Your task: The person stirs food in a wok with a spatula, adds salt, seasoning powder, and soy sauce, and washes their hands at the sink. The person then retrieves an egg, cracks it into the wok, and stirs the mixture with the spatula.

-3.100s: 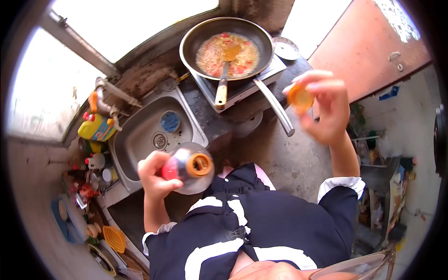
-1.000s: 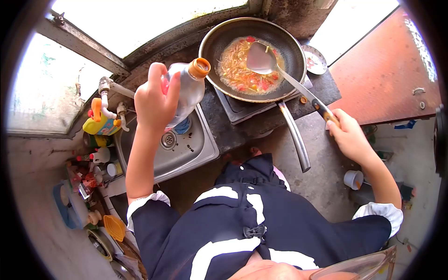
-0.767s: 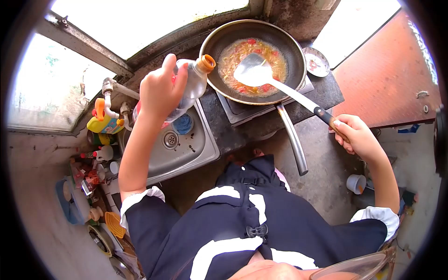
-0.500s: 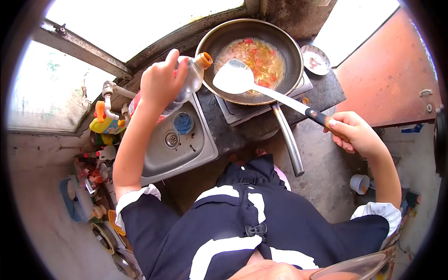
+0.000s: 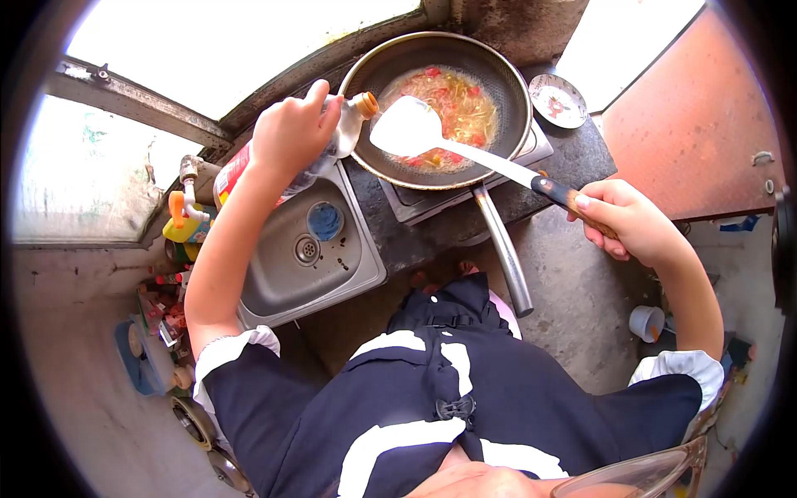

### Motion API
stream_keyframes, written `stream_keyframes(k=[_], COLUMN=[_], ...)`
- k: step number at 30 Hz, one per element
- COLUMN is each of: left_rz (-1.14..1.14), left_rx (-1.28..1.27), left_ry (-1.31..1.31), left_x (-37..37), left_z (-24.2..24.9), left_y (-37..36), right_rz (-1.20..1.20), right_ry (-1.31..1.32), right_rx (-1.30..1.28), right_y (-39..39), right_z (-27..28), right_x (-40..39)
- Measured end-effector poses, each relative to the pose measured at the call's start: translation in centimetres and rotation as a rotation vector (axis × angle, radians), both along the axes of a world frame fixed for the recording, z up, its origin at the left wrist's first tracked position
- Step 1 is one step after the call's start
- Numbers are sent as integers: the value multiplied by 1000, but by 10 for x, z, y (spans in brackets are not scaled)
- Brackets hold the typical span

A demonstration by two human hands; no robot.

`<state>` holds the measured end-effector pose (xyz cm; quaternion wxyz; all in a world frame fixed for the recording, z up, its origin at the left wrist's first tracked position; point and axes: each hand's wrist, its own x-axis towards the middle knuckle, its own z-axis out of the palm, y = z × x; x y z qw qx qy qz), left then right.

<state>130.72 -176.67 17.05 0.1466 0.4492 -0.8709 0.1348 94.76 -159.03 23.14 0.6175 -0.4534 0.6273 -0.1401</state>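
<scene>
My left hand (image 5: 290, 133) is wrapped round a clear plastic bottle (image 5: 347, 131) with a red label and an orange neck. The bottle lies tilted, its mouth pointing right toward the spatula blade. Whether liquid is coming out cannot be made out. With my right hand (image 5: 624, 217) I grip the dark and wooden handle of a spatula (image 5: 407, 127). Its pale, shiny blade is over the left part of a frying pan (image 5: 378, 75). Inside the pan is a soupy mix (image 5: 461, 108) with red and yellowish-green pieces. The pan's metal handle (image 5: 505, 253) points toward me, untouched.
The pan stands on a stove (image 5: 407, 206) on a dark counter (image 5: 365, 207). Left of it is a steel sink (image 5: 274, 286) holding a blue round item (image 5: 325, 221). A patterned plate (image 5: 558, 101) lies right of the pan. A faucet (image 5: 189, 187) and yellow bottle (image 5: 193, 229) stand left.
The bottle's base has come up, so the bottle lies more level and more of its red label shows. The spatula blade stays beside the bottle's mouth. The whole view has shifted slightly.
</scene>
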Motion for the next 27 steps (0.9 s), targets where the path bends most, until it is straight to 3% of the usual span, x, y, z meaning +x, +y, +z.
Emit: stream_keyframes(k=[27], left_rz=[-13], left_rx=[0], left_ry=[-201], left_x=[-40], left_z=[13], left_y=[-11], right_rz=[-26], right_ry=[-16], right_rx=[-9], right_y=[-4], right_z=[-7], right_x=[-20])
